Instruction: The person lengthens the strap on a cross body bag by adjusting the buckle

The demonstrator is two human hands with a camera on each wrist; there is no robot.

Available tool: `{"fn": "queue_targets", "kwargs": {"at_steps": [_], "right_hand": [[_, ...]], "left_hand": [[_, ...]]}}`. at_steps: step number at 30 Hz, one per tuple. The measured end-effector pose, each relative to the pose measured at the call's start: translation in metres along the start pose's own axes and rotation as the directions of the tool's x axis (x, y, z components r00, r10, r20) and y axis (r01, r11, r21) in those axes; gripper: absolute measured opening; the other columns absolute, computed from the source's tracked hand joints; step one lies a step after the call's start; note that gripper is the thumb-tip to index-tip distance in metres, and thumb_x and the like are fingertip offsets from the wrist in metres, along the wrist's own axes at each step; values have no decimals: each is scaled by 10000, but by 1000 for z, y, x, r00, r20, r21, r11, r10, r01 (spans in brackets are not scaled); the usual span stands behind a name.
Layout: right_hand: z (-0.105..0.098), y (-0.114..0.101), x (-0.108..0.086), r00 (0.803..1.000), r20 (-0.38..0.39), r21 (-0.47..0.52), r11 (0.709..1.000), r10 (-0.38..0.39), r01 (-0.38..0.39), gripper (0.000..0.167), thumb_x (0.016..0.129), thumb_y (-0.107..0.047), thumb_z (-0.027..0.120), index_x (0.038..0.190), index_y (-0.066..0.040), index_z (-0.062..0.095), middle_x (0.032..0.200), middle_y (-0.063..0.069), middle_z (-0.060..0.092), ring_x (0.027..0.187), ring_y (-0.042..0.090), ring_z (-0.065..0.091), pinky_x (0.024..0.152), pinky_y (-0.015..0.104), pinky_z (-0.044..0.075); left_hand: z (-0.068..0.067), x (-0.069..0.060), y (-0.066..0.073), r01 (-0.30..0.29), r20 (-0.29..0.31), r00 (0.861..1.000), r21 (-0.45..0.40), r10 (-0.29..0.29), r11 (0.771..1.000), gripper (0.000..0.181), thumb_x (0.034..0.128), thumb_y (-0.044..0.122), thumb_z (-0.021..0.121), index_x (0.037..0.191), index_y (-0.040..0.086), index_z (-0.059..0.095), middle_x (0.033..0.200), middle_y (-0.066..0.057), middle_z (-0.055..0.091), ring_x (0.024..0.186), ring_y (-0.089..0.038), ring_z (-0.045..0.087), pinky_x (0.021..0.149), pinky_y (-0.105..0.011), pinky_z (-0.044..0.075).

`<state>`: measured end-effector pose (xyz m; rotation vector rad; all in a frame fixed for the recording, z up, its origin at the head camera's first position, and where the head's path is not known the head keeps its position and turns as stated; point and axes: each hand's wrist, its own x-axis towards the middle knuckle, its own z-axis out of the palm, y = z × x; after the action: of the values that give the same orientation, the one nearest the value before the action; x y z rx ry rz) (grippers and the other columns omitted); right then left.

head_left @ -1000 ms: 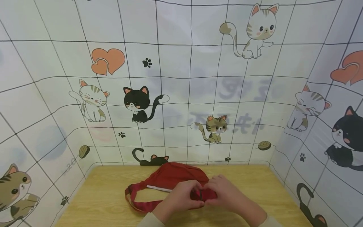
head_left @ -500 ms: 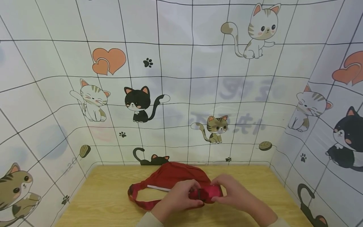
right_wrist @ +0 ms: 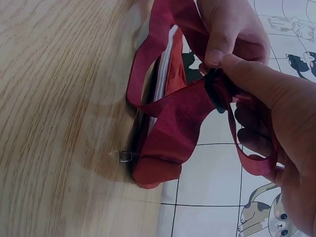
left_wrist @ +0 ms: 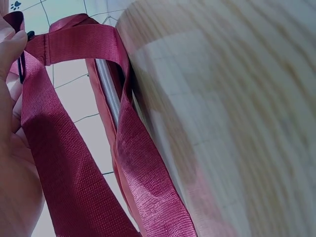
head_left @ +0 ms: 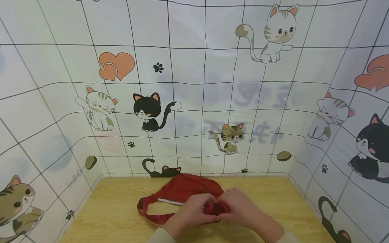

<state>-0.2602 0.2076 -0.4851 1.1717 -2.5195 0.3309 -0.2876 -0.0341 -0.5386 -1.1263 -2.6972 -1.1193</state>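
A red waist bag (head_left: 191, 185) with a white zip lies on the table, its webbing strap (head_left: 158, 218) looped toward the front. My left hand (head_left: 194, 210) pinches the strap beside a black slider buckle (right_wrist: 216, 93). Close against it, my right hand (head_left: 241, 206) pinches the strap at that buckle from the other side, thumb near the left thumb. In the right wrist view a narrow loop of webbing (right_wrist: 256, 165) hangs by the right fingers. The left wrist view shows the left hand (left_wrist: 17, 148) at the frame's edge, with the wide strap (left_wrist: 69, 148) running down from it.
The wooden table (head_left: 106, 199) extends on both sides of the bag. A white cloth backdrop (head_left: 188, 71) printed with grid lines and cats stands behind it and on both sides. A small metal zip pull (right_wrist: 126, 156) sticks out by the bag's end.
Half a second ago my right hand had moved off to the right, showing more red strap between the hands. Now it is back against the left hand, which has stayed nearly in place.
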Motion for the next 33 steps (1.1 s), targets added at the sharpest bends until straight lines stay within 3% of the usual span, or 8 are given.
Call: {"fn": "queue_targets", "kwargs": {"at_steps": [4, 8, 15, 20, 25, 30, 33], "right_hand": [[-4, 5, -3, 999, -10, 124, 992, 38, -37, 275, 837, -343, 979, 1020, -249, 795, 919, -229, 682, 855, -2, 538, 812, 319, 471], [-10, 16, -10, 993, -88, 263, 963, 76, -50, 265, 857, -277, 981, 1048, -238, 802, 963, -193, 704, 880, 20, 570, 752, 293, 500], [-15, 31, -17, 975, -213, 335, 942, 69, 7, 336, 824, -198, 997, 1088, -194, 789, 1036, -128, 737, 928, 72, 639, 790, 328, 572], [-11, 31, -15, 970, -236, 311, 950, 55, 21, 387, 817, -176, 996, 1132, -178, 772, 1047, -85, 721, 944, 86, 622, 808, 322, 570], [-8, 24, -15, 961, -266, 239, 971, 82, -17, 498, 809, -224, 1011, 1228, -196, 744, 1203, -64, 703, 1122, 112, 608, 935, 315, 564], [-5, 17, -20, 921, -389, 163, 985, 9, 59, 497, 757, -174, 1034, 1176, -144, 768, 1224, -58, 672, 1153, 153, 586, 993, 250, 488], [-1, 12, -25, 896, -441, 141, 981, -60, 135, 387, 827, -230, 1003, 1122, -137, 770, 1168, -44, 672, 1081, 170, 587, 972, 236, 465]], "left_hand": [[-2, -1, 0, 9, 5, 1000, -12, -9, 1000, 405, 911, 483, 922, 1195, 287, 712, 1024, 229, 661, 935, 45, 599, 820, -212, 545], [-6, -2, -2, 27, 6, 1000, -29, -26, 999, 391, 912, 401, 939, 1199, 277, 705, 1024, 223, 669, 937, 38, 604, 821, -219, 546], [-10, -5, -6, 54, -6, 998, -23, -55, 998, 400, 919, 410, 930, 1218, 272, 703, 1039, 228, 683, 947, 32, 618, 860, -246, 552], [-10, -6, -7, 64, -20, 998, -16, -64, 998, 405, 918, 435, 928, 1215, 263, 713, 1035, 224, 680, 943, 30, 617, 864, -252, 558], [-9, -7, -8, 102, -26, 994, -40, -103, 994, 400, 912, 442, 932, 1200, 263, 719, 980, 226, 664, 896, 15, 613, 833, -251, 554], [-10, -7, -8, 128, -25, 991, -44, -129, 991, 399, 910, 450, 931, 1196, 265, 723, 966, 223, 657, 878, 8, 606, 821, -252, 554], [-10, -7, -8, 132, -26, 991, -37, -133, 991, 399, 909, 449, 932, 1195, 265, 723, 964, 220, 659, 869, 5, 603, 810, -251, 551]]}}
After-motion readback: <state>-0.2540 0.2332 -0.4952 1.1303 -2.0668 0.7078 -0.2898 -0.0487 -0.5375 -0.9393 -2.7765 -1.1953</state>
